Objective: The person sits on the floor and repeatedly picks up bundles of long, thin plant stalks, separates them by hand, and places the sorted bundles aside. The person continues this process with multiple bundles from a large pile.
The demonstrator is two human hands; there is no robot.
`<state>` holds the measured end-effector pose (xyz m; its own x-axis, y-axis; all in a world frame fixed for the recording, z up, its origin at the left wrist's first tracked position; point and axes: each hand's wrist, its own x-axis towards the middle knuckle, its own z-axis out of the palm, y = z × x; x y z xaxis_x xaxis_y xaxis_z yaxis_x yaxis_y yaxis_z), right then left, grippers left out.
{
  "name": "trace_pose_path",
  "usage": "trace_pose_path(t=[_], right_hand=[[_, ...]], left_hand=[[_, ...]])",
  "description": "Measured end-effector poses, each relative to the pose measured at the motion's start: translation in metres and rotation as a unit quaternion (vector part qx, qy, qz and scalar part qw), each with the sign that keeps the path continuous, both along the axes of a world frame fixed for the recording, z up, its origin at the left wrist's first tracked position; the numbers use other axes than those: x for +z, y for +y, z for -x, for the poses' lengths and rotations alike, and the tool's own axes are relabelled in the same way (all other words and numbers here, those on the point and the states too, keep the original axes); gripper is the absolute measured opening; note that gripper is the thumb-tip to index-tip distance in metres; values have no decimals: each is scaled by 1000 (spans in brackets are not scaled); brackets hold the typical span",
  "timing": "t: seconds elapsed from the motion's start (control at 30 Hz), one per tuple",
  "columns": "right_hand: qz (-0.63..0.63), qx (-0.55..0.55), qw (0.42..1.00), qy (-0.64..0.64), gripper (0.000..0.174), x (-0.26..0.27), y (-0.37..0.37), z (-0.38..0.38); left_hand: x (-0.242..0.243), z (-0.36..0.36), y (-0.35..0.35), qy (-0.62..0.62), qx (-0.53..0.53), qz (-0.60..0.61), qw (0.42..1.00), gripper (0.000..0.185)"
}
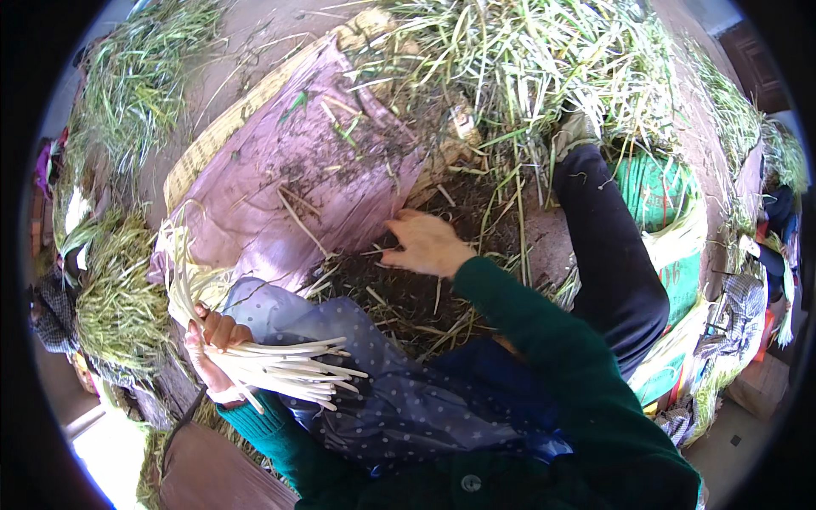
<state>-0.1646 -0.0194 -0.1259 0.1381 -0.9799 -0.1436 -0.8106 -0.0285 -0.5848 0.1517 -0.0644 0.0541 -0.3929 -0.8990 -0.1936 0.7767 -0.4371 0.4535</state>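
My left hand (220, 341) is closed around a bundle of pale, whitish plant stalks (287, 366). Their cut-looking ends fan out over my lap, and the thin yellowish tops bend up beyond my fist. Empty and with fingers apart, my right hand (426, 243) is at the near right edge of a purple cloth or sack (299, 185). Whether it touches the cloth is hard to tell. Below that hand lies dark soil (395, 287) strewn with loose stalks and plant scraps. A polka-dot plastic apron (382, 395) covers my lap.
A large heap of green leafy stalks (542, 57) lies ahead by my shoe. More plant piles stand at left (121, 299). Green printed sacks (676, 287) are beside my right leg. Other people (54, 312) sit at the left and right rims.
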Motion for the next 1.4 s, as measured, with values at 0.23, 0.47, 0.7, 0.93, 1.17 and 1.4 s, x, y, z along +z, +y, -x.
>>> trace_pose_path(t=[0.23, 0.47, 0.7, 0.93, 1.17, 1.4], right_hand=[[-114, 204, 960, 152, 94, -20, 38, -104], [-52, 248, 955, 151, 38, -53, 86, -78], [-55, 244, 948, 198, 36, -50, 82, -3], [81, 120, 963, 226, 11, -45, 45, 148], [-79, -342, 898, 267, 25, 3, -67, 268], [-56, -243, 953, 173, 92, 11, -57, 280]], left_hand=[[18, -38, 19, 7, 33, -7, 999, 22], [18, -48, 24, 28, 44, -17, 998, 25], [12, -25, 15, 28, 40, -19, 999, 24], [8, -2, 2, -19, 33, -27, 999, 26], [-2, 8, -6, -55, 31, -42, 997, 25], [-3, 4, -6, -43, 11, -30, 999, 24]])
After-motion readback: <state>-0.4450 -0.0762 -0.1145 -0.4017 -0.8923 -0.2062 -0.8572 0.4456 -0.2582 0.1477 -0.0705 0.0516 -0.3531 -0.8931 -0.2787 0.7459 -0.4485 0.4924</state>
